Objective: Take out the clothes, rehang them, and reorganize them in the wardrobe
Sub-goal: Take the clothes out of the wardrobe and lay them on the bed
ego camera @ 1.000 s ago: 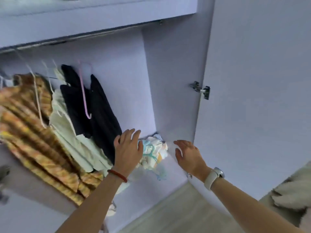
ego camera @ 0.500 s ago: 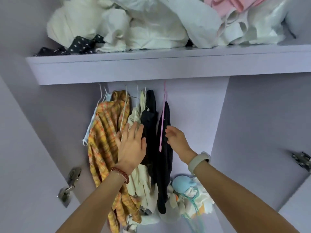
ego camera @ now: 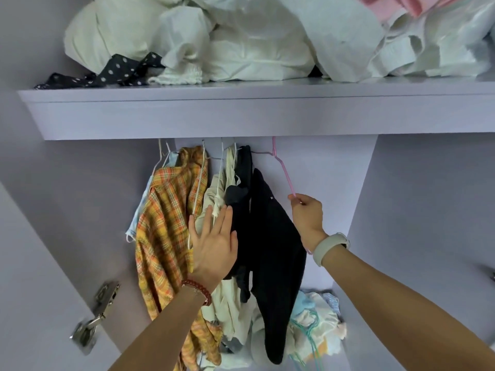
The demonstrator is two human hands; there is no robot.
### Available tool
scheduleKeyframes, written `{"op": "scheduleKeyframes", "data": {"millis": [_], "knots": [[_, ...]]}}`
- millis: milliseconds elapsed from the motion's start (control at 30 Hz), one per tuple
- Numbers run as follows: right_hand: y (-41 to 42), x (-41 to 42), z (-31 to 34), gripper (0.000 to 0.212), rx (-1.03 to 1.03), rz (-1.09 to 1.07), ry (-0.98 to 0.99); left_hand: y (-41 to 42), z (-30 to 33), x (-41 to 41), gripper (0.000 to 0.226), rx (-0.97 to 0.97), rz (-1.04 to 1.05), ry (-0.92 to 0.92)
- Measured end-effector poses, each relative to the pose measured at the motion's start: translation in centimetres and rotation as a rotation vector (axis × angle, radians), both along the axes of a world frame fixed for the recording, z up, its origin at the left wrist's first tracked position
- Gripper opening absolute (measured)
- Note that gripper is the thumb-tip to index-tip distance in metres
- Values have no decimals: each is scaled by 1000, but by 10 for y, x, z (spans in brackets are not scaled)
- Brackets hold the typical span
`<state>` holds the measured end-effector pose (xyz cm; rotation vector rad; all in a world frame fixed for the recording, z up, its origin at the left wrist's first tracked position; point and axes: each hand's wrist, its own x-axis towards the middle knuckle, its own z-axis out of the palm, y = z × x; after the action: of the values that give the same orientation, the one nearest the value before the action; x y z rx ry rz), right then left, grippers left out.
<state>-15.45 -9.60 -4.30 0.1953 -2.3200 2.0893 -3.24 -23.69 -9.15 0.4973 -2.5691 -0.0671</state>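
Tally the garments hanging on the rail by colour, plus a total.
Plaid orange-yellow: 1, the shirt
Cream: 1, the garment under the left hand
Black: 2, a small top and a long piece on the pink hanger that the right hand pinches
Pale blue: 1, mostly hidden behind the shirt
Total: 5

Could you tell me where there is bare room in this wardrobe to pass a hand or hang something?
Free: the stretch right of the pink hanger, up to the side wall. Crowded: the plaid shirt, cream garment and black garment bunch together; the top shelf is piled full.
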Motion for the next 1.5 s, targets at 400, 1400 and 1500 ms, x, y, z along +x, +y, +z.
{"op": "scheduleKeyframes", "data": {"millis": [400,1400,1500], "knots": [[51,-3,8,26,-96,-114,120,12,5,-2,55,37,-5,19],[358,287,-111,18,712,-508,116,274,-56,59,18,535,-974,-178],[400,347,-121,20,807,-580,19,323,-71,87,23,634,-1115,-319]]}}
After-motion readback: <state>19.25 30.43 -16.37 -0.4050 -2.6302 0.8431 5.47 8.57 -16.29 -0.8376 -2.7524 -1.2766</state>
